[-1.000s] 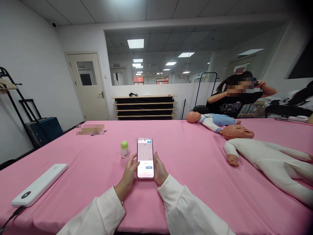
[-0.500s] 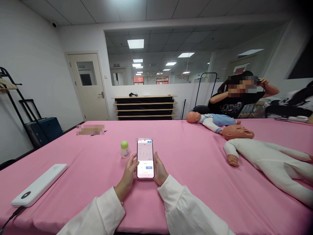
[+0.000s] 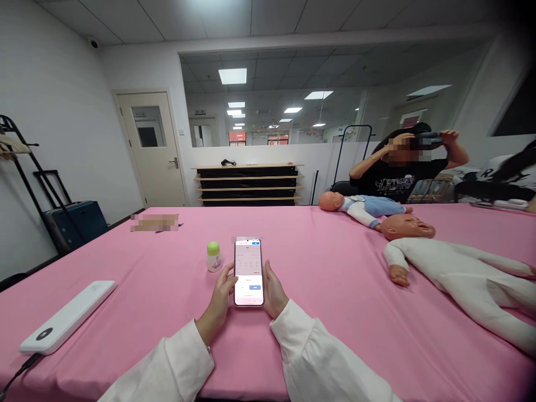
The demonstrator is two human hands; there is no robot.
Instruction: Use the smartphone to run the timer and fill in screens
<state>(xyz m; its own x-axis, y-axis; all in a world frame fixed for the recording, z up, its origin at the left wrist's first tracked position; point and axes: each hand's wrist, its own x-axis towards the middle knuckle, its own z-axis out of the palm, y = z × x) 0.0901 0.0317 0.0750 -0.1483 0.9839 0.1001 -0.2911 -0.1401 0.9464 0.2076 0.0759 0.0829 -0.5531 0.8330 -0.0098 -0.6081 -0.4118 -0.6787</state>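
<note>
A white smartphone (image 3: pixel 248 271) with a lit screen is held upright over the pink table (image 3: pixel 326 290), right in front of me. My left hand (image 3: pixel 218 303) grips its left edge and my right hand (image 3: pixel 273 291) grips its right edge, fingers curled behind it. Both arms wear white sleeves. A small white bottle with a green cap (image 3: pixel 214 256) stands just left of the phone.
A baby doll in white (image 3: pixel 456 273) lies at the right, another in blue and white (image 3: pixel 362 206) behind it. A long white device (image 3: pixel 67 317) with a cable lies at the left. A person in black (image 3: pixel 404 167) sits across the table. Shelves, a door and a suitcase stand behind.
My hands and the phone have stayed still. The person across the table has raised both hands to their head.
</note>
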